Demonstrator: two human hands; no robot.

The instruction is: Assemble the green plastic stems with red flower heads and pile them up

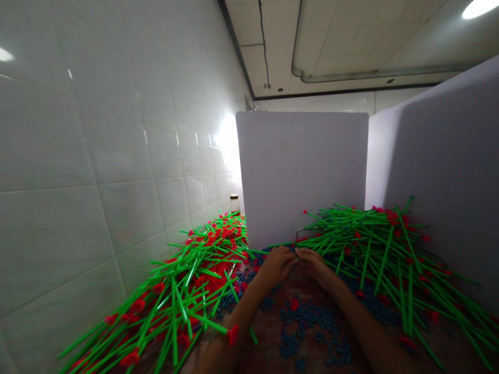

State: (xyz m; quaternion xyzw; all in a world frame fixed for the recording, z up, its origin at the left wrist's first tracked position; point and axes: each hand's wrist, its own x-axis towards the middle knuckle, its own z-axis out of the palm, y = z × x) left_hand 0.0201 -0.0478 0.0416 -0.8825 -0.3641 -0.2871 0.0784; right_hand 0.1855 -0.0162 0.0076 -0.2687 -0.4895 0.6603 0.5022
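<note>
My left hand point(279, 264) and my right hand point(312, 259) meet near the middle of the table, fingertips nearly touching. The fingers of both are bent and closed in a pinch, and what lies between them is too small and dim to make out. Many small blue cylindrical pieces point(310, 318) lie scattered on the table below and between my forearms. Among these rests a single red flared piece point(293, 304). Just beyond my hands, a few thin green sticks reach in from the piles.
A heap of green sticks with red flared ends point(187, 291) spreads along the tiled wall point(128, 218) at left. Another green stick pile point(374, 244) lies at right. White panels point(304, 171) stand behind and at right. A jar with a lid point(234, 204) sits at the back left.
</note>
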